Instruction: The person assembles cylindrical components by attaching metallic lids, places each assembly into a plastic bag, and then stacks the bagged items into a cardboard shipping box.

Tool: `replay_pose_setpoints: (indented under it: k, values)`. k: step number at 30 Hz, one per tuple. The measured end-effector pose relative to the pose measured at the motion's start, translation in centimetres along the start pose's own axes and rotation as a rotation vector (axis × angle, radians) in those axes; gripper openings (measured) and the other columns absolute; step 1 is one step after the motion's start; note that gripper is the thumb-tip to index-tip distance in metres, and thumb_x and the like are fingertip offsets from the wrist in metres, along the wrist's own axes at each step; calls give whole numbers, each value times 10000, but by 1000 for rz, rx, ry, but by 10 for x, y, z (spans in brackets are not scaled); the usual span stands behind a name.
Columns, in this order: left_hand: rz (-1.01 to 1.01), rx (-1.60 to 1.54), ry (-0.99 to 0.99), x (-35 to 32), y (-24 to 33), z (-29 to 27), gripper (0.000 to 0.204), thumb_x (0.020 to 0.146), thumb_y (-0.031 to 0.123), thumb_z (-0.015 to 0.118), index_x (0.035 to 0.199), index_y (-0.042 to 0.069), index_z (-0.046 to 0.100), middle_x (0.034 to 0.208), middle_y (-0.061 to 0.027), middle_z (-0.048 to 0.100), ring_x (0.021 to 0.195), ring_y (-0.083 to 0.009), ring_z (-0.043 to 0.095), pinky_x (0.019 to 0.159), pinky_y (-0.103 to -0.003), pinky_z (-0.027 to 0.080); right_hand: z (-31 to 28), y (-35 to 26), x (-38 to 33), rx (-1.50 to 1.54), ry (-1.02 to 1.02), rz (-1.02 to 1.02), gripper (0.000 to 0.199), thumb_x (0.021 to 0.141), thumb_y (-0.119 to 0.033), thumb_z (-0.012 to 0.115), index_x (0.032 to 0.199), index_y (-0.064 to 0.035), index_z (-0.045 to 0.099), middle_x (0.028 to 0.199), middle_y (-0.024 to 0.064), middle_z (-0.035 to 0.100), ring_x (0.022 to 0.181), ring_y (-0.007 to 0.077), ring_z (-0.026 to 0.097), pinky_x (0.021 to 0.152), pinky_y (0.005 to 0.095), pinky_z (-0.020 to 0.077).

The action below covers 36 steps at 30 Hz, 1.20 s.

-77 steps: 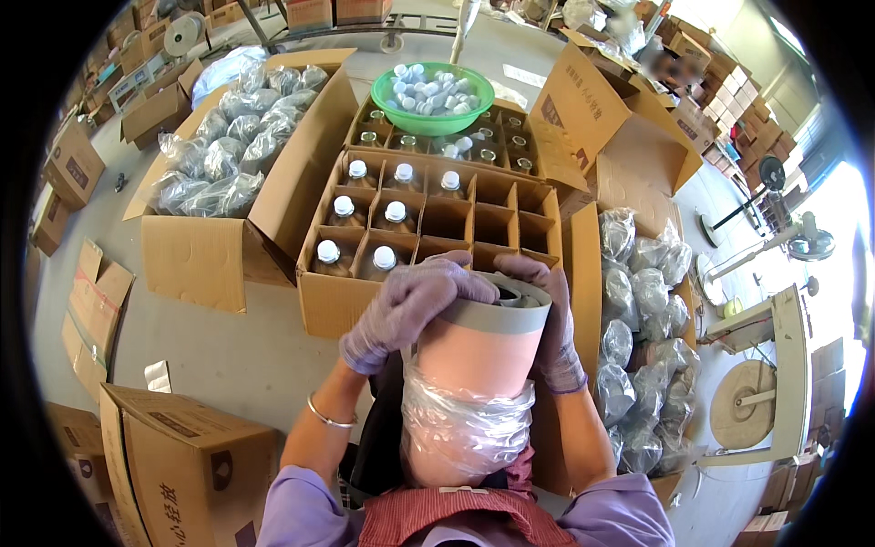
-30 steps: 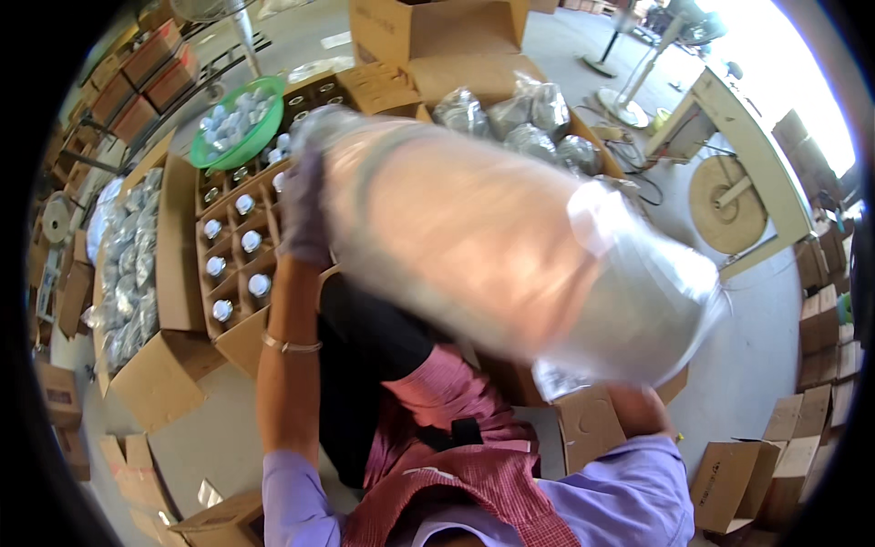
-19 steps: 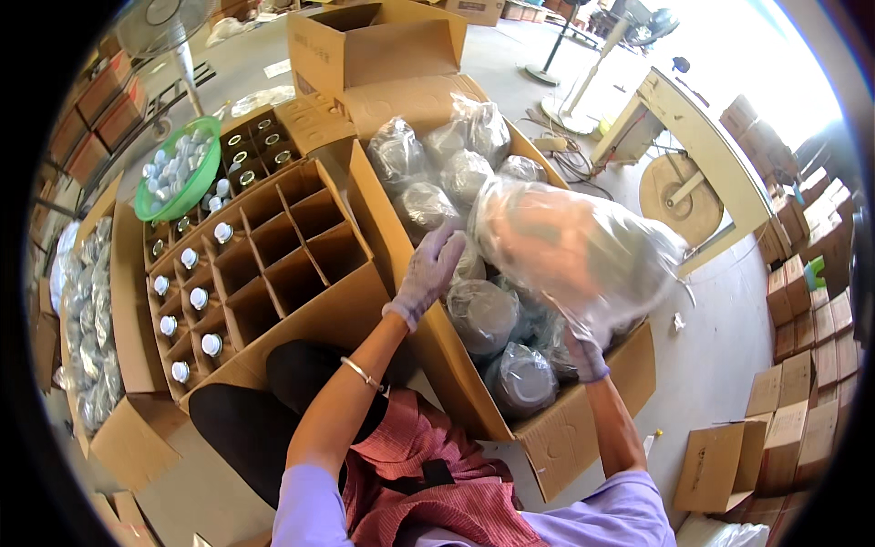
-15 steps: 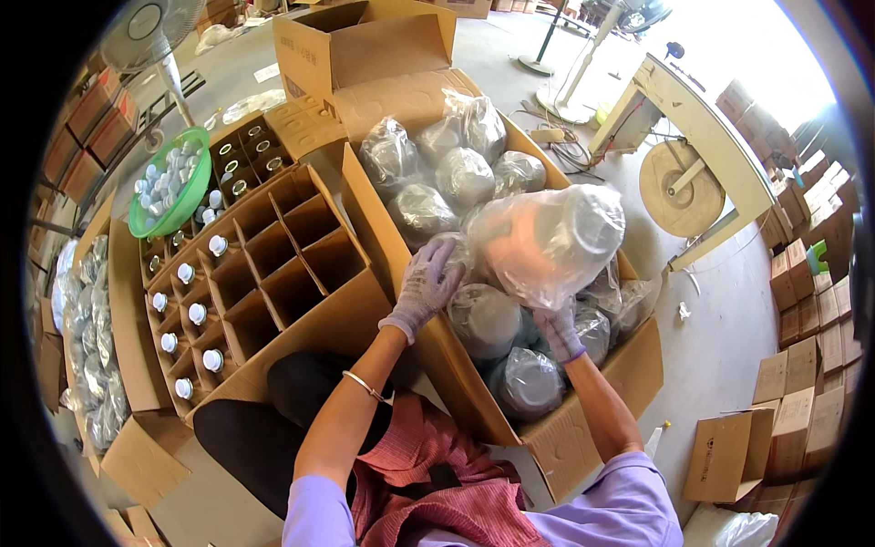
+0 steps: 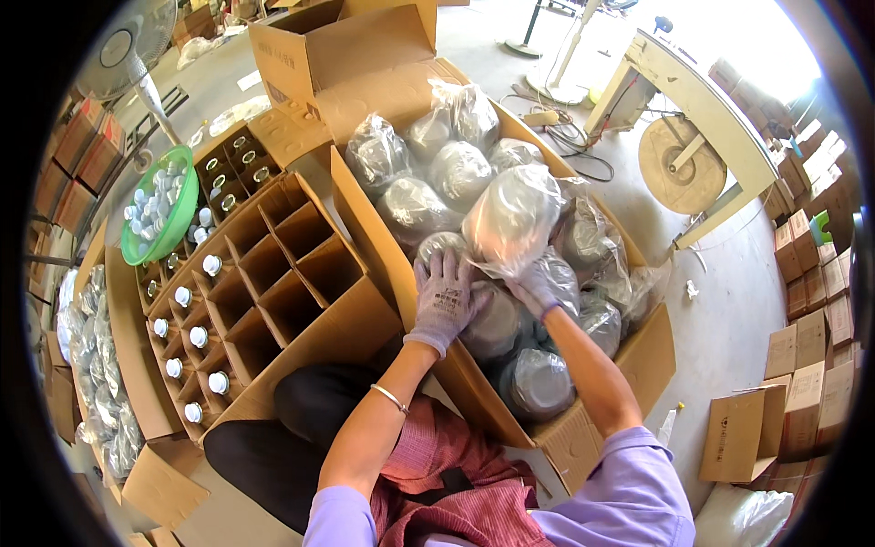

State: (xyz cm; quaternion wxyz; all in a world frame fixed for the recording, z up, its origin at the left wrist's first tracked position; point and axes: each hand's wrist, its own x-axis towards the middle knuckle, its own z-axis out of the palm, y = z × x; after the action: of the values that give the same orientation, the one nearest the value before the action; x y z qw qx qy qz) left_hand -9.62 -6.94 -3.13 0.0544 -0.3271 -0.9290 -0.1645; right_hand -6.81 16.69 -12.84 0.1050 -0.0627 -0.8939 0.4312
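Observation:
In front of me stands an open carton point(image 5: 383, 264) full of rounded, greyish containers wrapped in clear plastic bags. One bagged container point(image 5: 515, 214) with a pinkish tint rests on top of the others. My right hand point(image 5: 535, 290), in a pale lilac glove, has its fingers closed at the near, lower end of that bag; the fingertips are partly hidden. My left hand point(image 5: 447, 305), gloved alike, lies with its fingers stretched over a smaller wrapped container point(image 5: 442, 246) by the carton's left wall.
To the left is a divided carton point(image 5: 301, 351) with several white-capped bottles point(image 5: 198, 336). A green basket point(image 5: 189, 196) of caps sits on its far side. Farther left stands another carton of wrapped items point(image 5: 105, 365). A table point(image 5: 702, 100), cables and stacked boxes point(image 5: 807, 337) are on the right.
The pinkish bagged container has come down and left onto the others. My right hand has moved up and left with it, and my left hand has shifted slightly nearer and right.

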Motion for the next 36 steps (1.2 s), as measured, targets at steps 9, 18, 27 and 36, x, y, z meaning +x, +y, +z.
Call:
replay_pose_setpoints:
  k: [9,18,27,36]
  values:
    - [172,44,-44,27,23,-13,790,854,622,595,1495,200,404,1516,-119,397,1417,-399,311,1131,-644,210,34,32,61,809,-151,472,320,994,-201,559,1261,-30,601,1112,49,674,962,205,639,906,325,490]
    - [238,-31,-44,5,5,-4,596,883,555,581,1319,150,597,1447,-81,473,1387,-383,345,1130,-626,225,-160,-77,86,386,-205,527,281,922,-192,626,1102,19,672,1027,152,723,851,245,728,693,335,594]
    - [219,-167,140,2,0,6,517,855,477,644,1254,149,620,1374,-106,515,1294,-358,418,1094,-556,293,-65,78,123,-501,-347,354,317,925,-235,522,1113,-63,710,1164,177,687,1100,311,652,919,406,504]
    - [200,-425,378,-63,0,-88,515,834,284,683,1297,77,593,1396,-160,494,1327,-398,398,1117,-538,273,-25,118,157,-371,-73,597,427,920,-330,528,1141,1,682,1183,199,672,1108,315,625,912,424,474]
